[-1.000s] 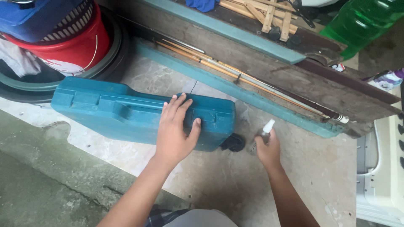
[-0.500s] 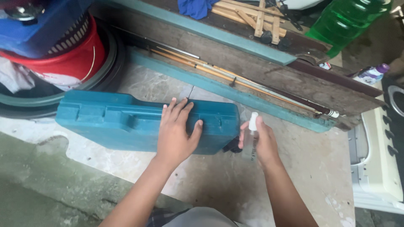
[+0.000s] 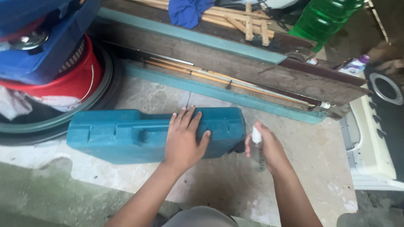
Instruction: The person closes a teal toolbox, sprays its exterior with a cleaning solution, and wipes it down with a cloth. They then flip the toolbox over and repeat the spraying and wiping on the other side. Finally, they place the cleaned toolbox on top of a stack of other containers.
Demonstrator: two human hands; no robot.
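The right hand (image 3: 269,149) has come up from the concrete floor (image 3: 311,138) since a second ago; then it sat low beside the case's end, and now it holds the small clear spray bottle (image 3: 256,149) upright, lifted level with the right end of the teal tool case (image 3: 139,134); its grip is wrapped around the bottle, fingers pressed on the body, the white nozzle (image 3: 256,135) standing free above them and close to the case's end wall. The left hand (image 3: 185,138) has not moved off the lid; it lies flat, fingers spread, palm down on the right half of the case, pinching nothing. Judging by this, the bottle is being brought to bear on the case while the flat hand steadies it.

The case lies lengthwise on the floor, closed, its far long edge near the teal-painted edge of a wooden plank (image 3: 235,96); canes (image 3: 219,77) run along that plank. To the left, a red bucket (image 3: 71,80) sits in a round green tub (image 3: 59,126), just beside the case's left corner. On the right, a white appliance (image 3: 370,143) stands well apart from the bottle hand; between them the floor gives room to swing the bottle outward or toward the person. A green bottle (image 3: 324,19) stands far beyond the plank.
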